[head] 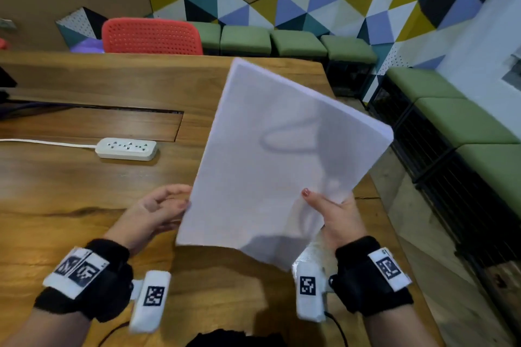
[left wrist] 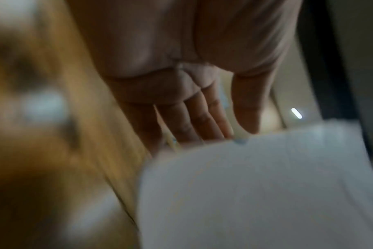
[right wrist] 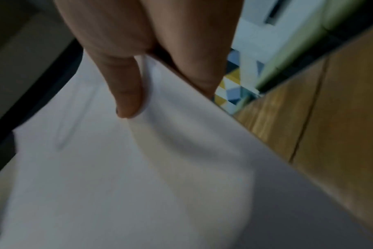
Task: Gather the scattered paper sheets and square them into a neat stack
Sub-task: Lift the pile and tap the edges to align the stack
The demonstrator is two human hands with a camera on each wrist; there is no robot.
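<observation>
My right fingers [right wrist: 128, 94] pinch the paper stack [head: 282, 155] aloft over the worktop [head: 70, 191], left fingers [left wrist: 194, 121] straight against its edge, so I fear a weak one-corner pinch lets sheets fan out.

Right fingers behind the paper sheets [head: 279, 155]; left wrist view blurred; forearms cut off below

Both wrists: black fleece wristbands [head: 93, 280], white tags with black square codes. White camera modules [head: 308, 290] at inner wrists, also coded; thin black cable trails from the right one. Red-painted thumbnail [head: 306, 192].
</observation>
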